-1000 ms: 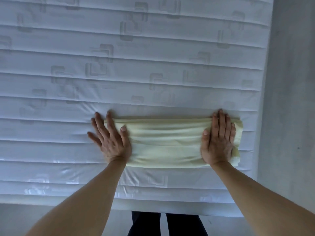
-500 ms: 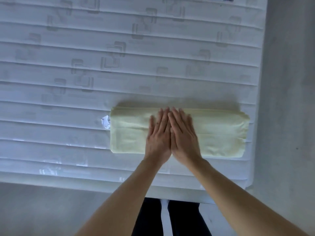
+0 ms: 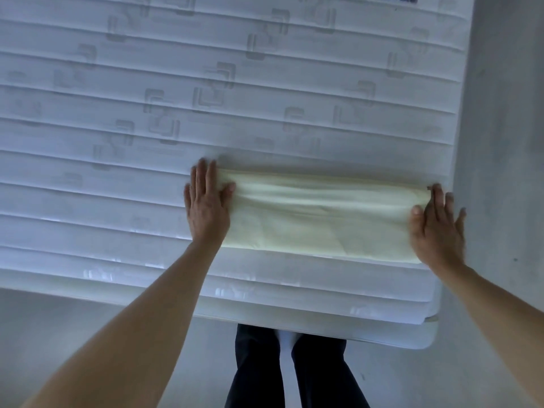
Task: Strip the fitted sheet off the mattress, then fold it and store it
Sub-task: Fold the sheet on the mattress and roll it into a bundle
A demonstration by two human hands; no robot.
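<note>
A pale yellow fitted sheet [image 3: 321,216], folded into a long flat rectangle, lies on the bare white quilted mattress [image 3: 147,119] near its front right corner. My left hand [image 3: 207,206] presses flat on the sheet's left end, fingers straight, thumb on the fabric. At the sheet's right end my right hand [image 3: 437,228] lies flat with fingers spread, close to the mattress's right edge. Neither hand grips the cloth.
The mattress's front edge [image 3: 265,316] runs just in front of my dark-trousered legs [image 3: 291,369]. Grey floor [image 3: 506,142] lies along the right side of the mattress and in front of it at the left.
Half a second ago both hands were together at the sheet's middle; they have slid apart to its two ends, smoothing it flat.
</note>
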